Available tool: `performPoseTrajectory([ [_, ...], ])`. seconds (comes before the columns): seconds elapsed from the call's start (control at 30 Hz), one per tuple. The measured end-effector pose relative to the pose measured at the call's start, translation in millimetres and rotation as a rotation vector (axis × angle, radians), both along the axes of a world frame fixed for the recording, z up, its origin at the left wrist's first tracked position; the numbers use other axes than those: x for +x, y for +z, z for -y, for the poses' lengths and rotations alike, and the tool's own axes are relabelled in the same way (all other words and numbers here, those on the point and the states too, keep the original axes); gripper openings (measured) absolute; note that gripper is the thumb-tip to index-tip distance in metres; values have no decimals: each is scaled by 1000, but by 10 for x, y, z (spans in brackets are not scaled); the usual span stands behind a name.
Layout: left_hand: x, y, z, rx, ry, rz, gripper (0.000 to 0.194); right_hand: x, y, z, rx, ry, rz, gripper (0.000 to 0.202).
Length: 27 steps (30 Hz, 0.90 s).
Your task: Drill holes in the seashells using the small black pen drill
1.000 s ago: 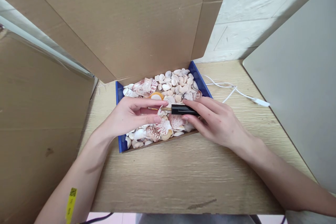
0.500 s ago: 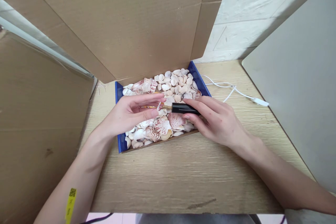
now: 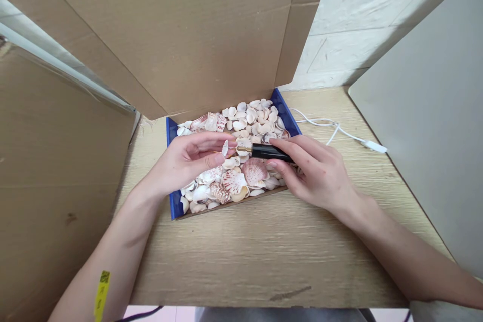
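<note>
My left hand (image 3: 196, 158) is closed, pinching a small white shell (image 3: 225, 148) between thumb and fingers. My right hand (image 3: 311, 168) grips the black body of a slim hand drill (image 3: 269, 152), which lies nearly level and points left. From its brass chuck (image 3: 243, 149) a thin bit reaches toward the small shell; whether the tip touches it I cannot tell. Both hands are above a blue-sided tray (image 3: 174, 206) full of seashells, among them a pink scallop shell (image 3: 254, 173) and a brown-patterned spiral shell (image 3: 219, 192).
A white cable (image 3: 315, 121) with a white plug (image 3: 374, 146) lies on the wooden table (image 3: 241, 256) to the right. Cardboard panels (image 3: 181, 30) stand behind and on the left. A grey panel (image 3: 426, 110) leans at the right.
My right hand has shifted slightly right with the drill, so more space shows between its chuck and the small shell. The shell in my left hand has moved a little left.
</note>
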<state>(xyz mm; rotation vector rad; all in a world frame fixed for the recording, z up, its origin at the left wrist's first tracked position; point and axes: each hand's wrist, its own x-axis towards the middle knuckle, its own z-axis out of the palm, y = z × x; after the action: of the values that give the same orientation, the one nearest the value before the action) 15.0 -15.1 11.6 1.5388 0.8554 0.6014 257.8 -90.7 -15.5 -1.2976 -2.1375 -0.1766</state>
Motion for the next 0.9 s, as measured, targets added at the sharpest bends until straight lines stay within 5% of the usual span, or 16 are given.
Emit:
performPoseTrajectory([
  [0.9, 11, 28, 4, -44, 31, -98, 32, 26, -2, -3, 23, -31, -23, 28],
])
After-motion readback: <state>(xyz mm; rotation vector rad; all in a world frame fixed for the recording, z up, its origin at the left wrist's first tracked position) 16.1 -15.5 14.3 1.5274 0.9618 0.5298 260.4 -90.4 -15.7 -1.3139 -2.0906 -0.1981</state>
